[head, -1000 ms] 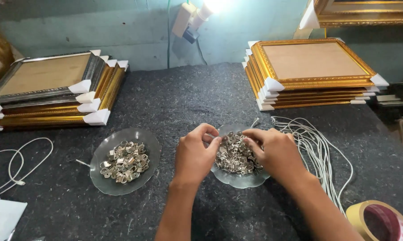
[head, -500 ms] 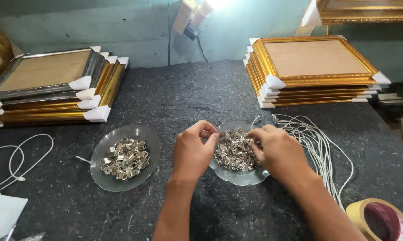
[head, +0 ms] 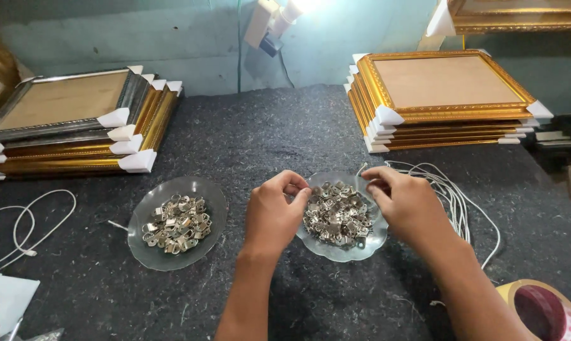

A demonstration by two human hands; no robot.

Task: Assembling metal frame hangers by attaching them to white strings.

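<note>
Both hands work over the glass dish [head: 342, 251] of small metal clips [head: 337, 215] at the middle of the dark felt table [head: 285, 126]. The left hand [head: 274, 211] sits at the dish's 9 o'clock, fingers pinched narrow, seemingly on one clip — too small to be sure. The right hand [head: 406, 205] curls at 3 o'clock; its grip I cannot tell. The step looks like picking a clip from the pile — next calls for lifting one free without snagging neighbours. A second dish [head: 140, 243] of clips lies at 9 o'clock, white cord [head: 462, 202] at 3.
</note>
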